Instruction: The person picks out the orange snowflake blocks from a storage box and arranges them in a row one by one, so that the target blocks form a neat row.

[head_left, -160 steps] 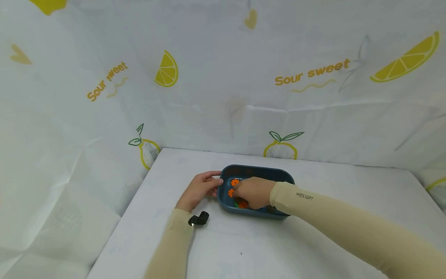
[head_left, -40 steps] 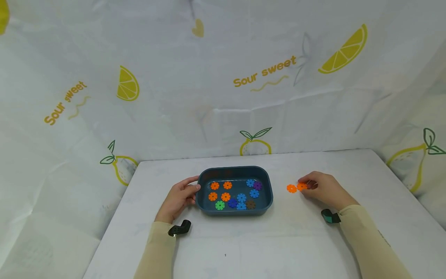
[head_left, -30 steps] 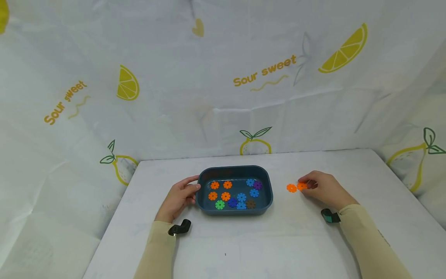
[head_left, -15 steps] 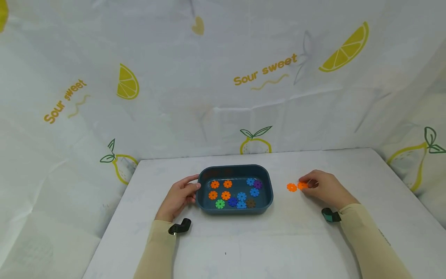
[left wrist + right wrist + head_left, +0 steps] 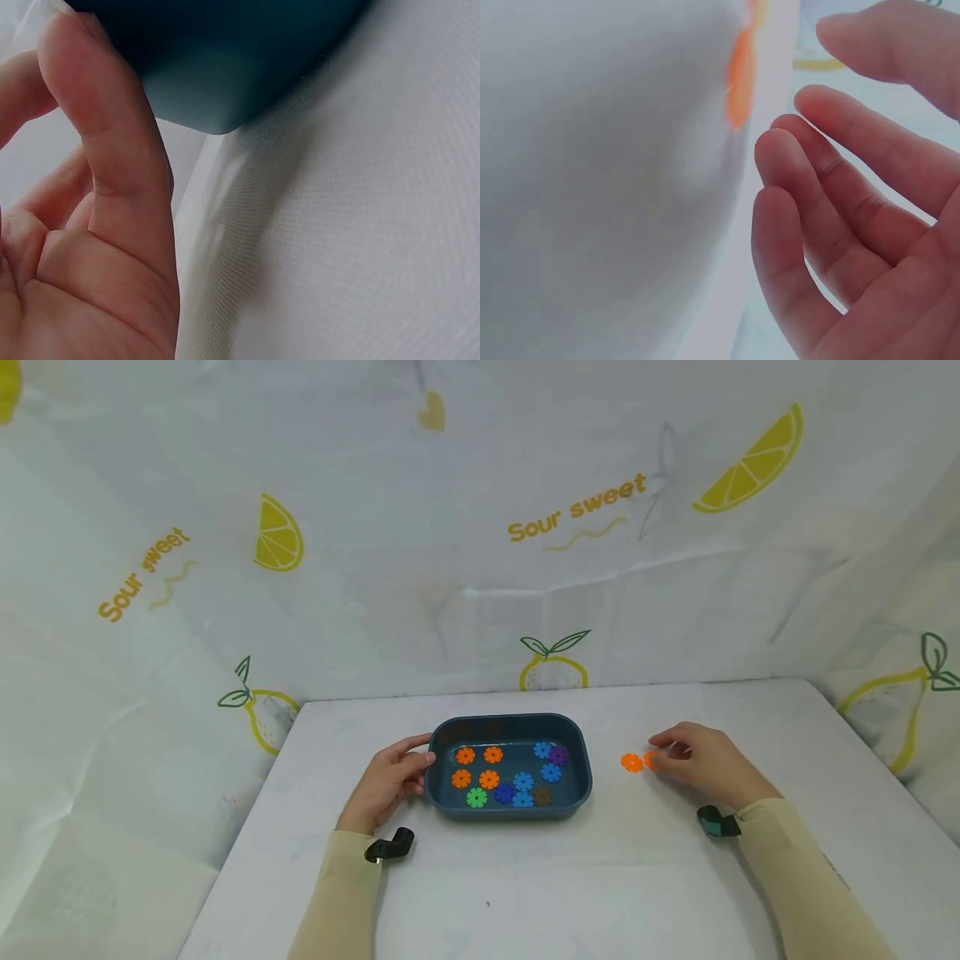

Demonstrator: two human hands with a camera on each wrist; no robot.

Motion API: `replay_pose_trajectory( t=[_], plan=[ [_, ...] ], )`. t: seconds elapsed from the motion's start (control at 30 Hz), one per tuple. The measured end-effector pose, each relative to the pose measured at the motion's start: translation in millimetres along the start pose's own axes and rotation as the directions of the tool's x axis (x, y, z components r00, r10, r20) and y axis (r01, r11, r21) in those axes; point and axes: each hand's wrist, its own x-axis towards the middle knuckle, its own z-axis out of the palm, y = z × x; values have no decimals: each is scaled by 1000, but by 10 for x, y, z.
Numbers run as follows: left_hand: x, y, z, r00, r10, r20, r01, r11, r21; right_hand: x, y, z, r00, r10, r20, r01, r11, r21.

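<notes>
A dark blue rectangular tray [image 5: 495,815] sits on the white table in the head view, holding several toothed plastic discs. My left hand [image 5: 384,787] holds the tray's left end, thumb at the rim and fingers along the outer wall. To the right of the tray, two orange discs lie side by side: a left orange disc [image 5: 632,762] in full view and a right orange disc [image 5: 650,760] partly hidden by fingers. My right hand [image 5: 708,767] is just beside the latter, thumb and index finger apart. The right wrist view shows orange [image 5: 741,79] beyond loosely bent, unloaded fingers.
Inside the tray are orange discs [image 5: 489,779], a green disc [image 5: 477,797], several blue discs [image 5: 551,772], a purple disc [image 5: 557,756] and a brown disc [image 5: 542,796]. A lemon-print cloth [image 5: 420,610] hangs behind the table's back edge.
Earlier the right hand reached into the tray; then it pinched the right orange disc beside the other one. Now it has let go and drawn back slightly. The left hand stays at the tray.
</notes>
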Motion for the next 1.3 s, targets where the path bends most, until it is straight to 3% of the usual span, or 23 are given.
replay_pose_trajectory(
  t=[0.2, 0.43, 0.57, 0.8, 1.03, 1.3],
  plan=[
    [13, -18, -4, 1000, 11, -12, -10, 1000, 8, 126, -308, -64, 997, -79, 13, 79, 997, -6],
    [19, -54, 4, 1000, 21, 10, -21, 999, 25, 438, -898, -124, 974, -212, 78, 218, 974, -68],
    [8, -47, -7, 1000, 23, 4, -23, 1000, 22, 647, -1314, -14, 942, -297, 157, 317, 941, -117],
    [9, -30, -25, 999, 39, -1, -39, 999, 19, 929, -1954, 311, 856, -396, 333, 480, 848, -226],
    [44, 9, 23, 998, 59, 28, -59, 998, 14, 1086, -2175, 688, 810, -372, 454, 541, 771, -334],
    [33, -19, -39, 998, 57, 19, -58, 998, 27, 1145, -2210, 1062, 774, -402, 489, 607, 689, -396]
  ],
)
